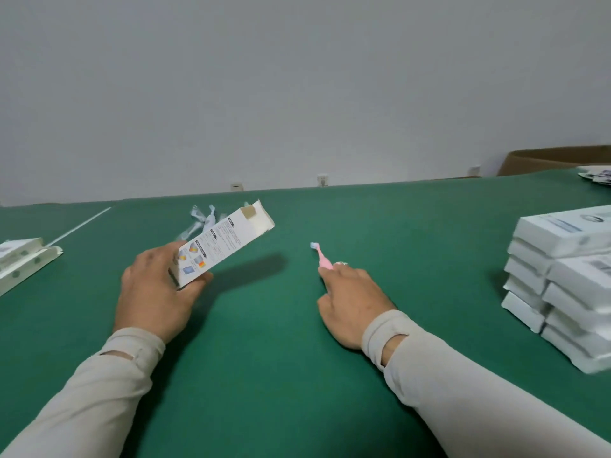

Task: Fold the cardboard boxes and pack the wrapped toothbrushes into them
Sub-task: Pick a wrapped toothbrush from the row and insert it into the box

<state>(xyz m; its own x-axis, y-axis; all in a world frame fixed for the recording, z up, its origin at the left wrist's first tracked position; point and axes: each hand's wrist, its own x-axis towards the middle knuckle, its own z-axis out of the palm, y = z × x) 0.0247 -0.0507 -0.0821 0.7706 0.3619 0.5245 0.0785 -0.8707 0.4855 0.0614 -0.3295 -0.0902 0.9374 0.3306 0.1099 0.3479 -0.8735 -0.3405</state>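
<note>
The left hand (155,292) grips the near end of a folded cardboard box (222,243), fingers and thumb curled round it. The box is lifted off the green table (297,342) and tilts up and away to the right. Its far end is open, with one flap raised; the interior is in shadow and its contents cannot be made out. The printed panel faces the camera, but the text is too small to read.

The right hand (352,302) rests low over the table to the right of centre and holds a pink toothbrush (322,257) by the near end of its handle. The fingertips are hidden behind the back of the hand, so the exact pinch cannot be seen. The brush head points away. Whether a wrapper covers the brush cannot be told.

Behind the box, a small heap of wrapped toothbrushes (201,221) lies on the table, partly hidden by the box and blurred.

At the right edge, stacked white boxes (555,285) stand in two piles, cut off by the frame. At the left edge, flat unfolded boxes (23,262) lie on the table, also cut off. At the far right, a brown carton (545,158) shows only in part.
</note>
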